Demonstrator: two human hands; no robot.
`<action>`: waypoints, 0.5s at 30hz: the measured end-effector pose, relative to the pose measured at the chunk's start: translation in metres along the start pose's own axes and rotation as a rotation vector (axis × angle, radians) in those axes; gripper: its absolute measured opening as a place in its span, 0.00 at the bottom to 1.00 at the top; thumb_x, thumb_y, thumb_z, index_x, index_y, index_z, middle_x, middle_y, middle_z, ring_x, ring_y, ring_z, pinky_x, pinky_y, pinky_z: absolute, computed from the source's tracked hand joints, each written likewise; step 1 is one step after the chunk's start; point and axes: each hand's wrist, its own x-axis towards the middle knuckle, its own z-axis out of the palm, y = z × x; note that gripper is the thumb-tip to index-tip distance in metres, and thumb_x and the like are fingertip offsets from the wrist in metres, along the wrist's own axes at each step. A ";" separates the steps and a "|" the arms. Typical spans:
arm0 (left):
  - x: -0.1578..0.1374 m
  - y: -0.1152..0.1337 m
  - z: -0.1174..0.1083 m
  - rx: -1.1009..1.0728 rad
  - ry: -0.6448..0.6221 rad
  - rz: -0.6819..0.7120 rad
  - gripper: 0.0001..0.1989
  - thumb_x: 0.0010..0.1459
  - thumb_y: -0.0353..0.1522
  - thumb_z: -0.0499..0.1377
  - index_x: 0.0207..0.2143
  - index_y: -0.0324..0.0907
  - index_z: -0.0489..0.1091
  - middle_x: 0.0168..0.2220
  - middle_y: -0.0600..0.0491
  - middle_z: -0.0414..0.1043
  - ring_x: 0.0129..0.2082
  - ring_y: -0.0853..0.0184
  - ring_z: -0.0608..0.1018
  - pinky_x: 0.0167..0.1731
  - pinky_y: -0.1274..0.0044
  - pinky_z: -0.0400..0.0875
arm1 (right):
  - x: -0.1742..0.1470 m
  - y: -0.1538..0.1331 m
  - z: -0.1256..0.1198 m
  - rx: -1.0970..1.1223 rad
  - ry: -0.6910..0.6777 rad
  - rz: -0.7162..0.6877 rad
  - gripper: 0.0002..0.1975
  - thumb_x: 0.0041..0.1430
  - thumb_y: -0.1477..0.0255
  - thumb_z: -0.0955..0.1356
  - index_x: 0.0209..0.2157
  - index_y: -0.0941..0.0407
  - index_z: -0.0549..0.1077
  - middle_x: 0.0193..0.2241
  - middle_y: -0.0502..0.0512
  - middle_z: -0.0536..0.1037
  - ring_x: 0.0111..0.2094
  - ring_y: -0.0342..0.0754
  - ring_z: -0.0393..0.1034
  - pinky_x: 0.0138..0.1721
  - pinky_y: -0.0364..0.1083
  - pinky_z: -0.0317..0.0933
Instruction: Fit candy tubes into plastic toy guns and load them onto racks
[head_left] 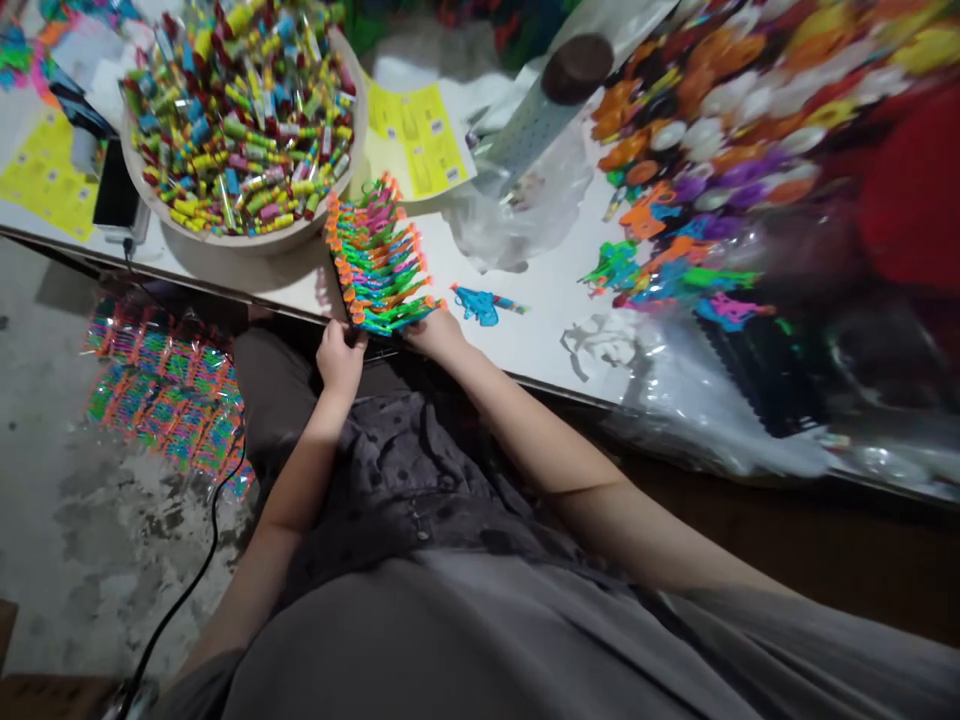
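Observation:
A dark tray (341, 282) stands at the table's near edge, packed with rows of small colourful plastic toy guns (390, 265) with orange ends. At its near left corner, my left hand (341, 358) is closed on the edge, thumb on top. My right hand (436, 335) grips the near right corner, its fingertips hidden under the toys. Just right of the tray lies a single blue toy gun (484, 304) with a striped, coloured stick at its end.
A large round basin (247, 240) of small wrapped candy tubes stands behind left. Yellow printed sheets (420, 140) and a phone (120, 190) lie nearby. To the right are clear plastic bags (675, 390) and a heap of coloured plastic pieces (720, 130). Bagged toys (172, 390) rest below left.

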 end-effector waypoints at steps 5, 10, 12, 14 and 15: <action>-0.001 0.002 0.001 0.041 -0.022 -0.077 0.08 0.53 0.34 0.59 0.33 0.43 0.63 0.37 0.48 0.71 0.37 0.62 0.75 0.37 0.75 0.67 | 0.001 -0.006 0.004 -0.144 -0.102 0.070 0.21 0.54 0.66 0.67 0.50 0.54 0.71 0.50 0.58 0.73 0.50 0.56 0.68 0.46 0.48 0.65; 0.002 0.008 -0.001 0.066 -0.054 -0.108 0.09 0.53 0.34 0.58 0.37 0.42 0.63 0.41 0.45 0.71 0.40 0.58 0.75 0.38 0.73 0.68 | 0.005 -0.012 0.003 -0.167 -0.124 0.083 0.19 0.55 0.65 0.66 0.48 0.54 0.73 0.47 0.59 0.75 0.48 0.55 0.69 0.43 0.46 0.65; 0.004 0.010 -0.003 0.056 -0.077 -0.111 0.11 0.54 0.34 0.58 0.40 0.41 0.64 0.42 0.44 0.71 0.41 0.57 0.75 0.38 0.72 0.68 | 0.007 -0.014 0.000 -0.160 -0.123 0.070 0.20 0.54 0.65 0.66 0.49 0.54 0.72 0.48 0.58 0.74 0.48 0.55 0.69 0.42 0.45 0.65; 0.006 0.011 -0.004 0.049 -0.092 -0.102 0.13 0.54 0.34 0.57 0.42 0.41 0.64 0.43 0.43 0.71 0.42 0.56 0.75 0.40 0.71 0.68 | 0.008 -0.015 -0.002 -0.156 -0.116 0.062 0.21 0.55 0.65 0.66 0.51 0.53 0.71 0.49 0.59 0.74 0.47 0.54 0.70 0.41 0.45 0.65; 0.007 0.012 -0.005 0.050 -0.093 -0.095 0.13 0.54 0.33 0.57 0.43 0.41 0.64 0.43 0.43 0.71 0.42 0.56 0.75 0.40 0.71 0.68 | 0.008 -0.016 -0.003 -0.159 -0.116 0.059 0.21 0.55 0.65 0.65 0.51 0.53 0.71 0.49 0.59 0.74 0.47 0.54 0.70 0.41 0.45 0.65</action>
